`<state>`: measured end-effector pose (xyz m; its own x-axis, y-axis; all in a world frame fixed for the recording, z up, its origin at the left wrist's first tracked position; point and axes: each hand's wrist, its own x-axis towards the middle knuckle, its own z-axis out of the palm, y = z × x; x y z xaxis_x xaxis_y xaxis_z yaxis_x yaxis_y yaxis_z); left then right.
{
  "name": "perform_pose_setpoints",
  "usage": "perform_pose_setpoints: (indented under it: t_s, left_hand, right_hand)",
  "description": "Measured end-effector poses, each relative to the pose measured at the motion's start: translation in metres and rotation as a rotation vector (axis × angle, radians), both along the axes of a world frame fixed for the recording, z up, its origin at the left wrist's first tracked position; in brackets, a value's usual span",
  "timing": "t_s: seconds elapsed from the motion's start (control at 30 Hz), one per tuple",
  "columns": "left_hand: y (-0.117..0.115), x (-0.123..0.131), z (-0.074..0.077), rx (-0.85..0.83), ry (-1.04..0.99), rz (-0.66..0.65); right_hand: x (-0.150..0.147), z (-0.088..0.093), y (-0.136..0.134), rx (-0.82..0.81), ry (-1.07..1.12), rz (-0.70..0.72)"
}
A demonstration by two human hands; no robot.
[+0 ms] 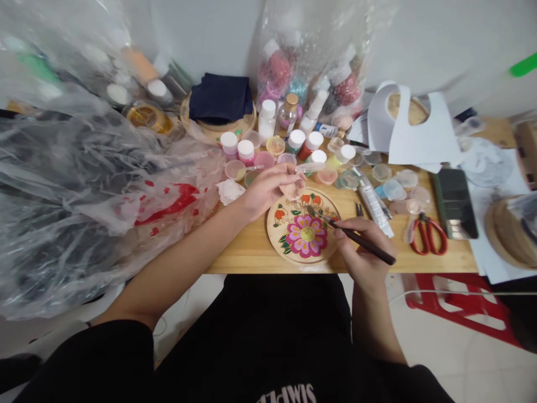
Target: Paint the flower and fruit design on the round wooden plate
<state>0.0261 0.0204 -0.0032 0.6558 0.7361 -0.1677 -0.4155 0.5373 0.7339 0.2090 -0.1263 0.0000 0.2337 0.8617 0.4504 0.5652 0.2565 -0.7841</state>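
Note:
A round wooden board (274, 243) lies at the table's front edge, painted with a large pink flower (296, 249), green leaves and orange fruit shapes. Over its upper left side, my left hand (272, 190) is closed around a small clear plastic cup (291, 191) with something pale pink in it. My right hand (364, 252) grips a dark-handled palette knife (358, 238) like a pen. The knife's thin metal tip is over the upper middle of the board, near the leaves; whether it touches the surface I cannot tell.
Behind the board stand white-capped paint jars (296, 140) and small plastic cups (235, 170). A white tube (371, 201), red-handled pliers (428, 235) and a phone (455, 204) lie to the right. Crumpled plastic sheeting (84, 207) covers the left; a crumpled tissue (230, 191) lies beside my left wrist.

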Motion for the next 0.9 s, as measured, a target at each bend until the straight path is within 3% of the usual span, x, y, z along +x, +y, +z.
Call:
perform_pose_setpoints:
  t_s: [0.67,0.9]
  left_hand:
    - [0.0,0.0,-0.001,0.014,0.001,-0.002]
    - [0.001,-0.001,-0.001,0.026,0.001,-0.019]
  right_hand:
    - [0.002,-0.002,0.002,0.03,0.012,-0.033]
    - [0.006,-0.016,0.005,0.026,0.278,-0.159]
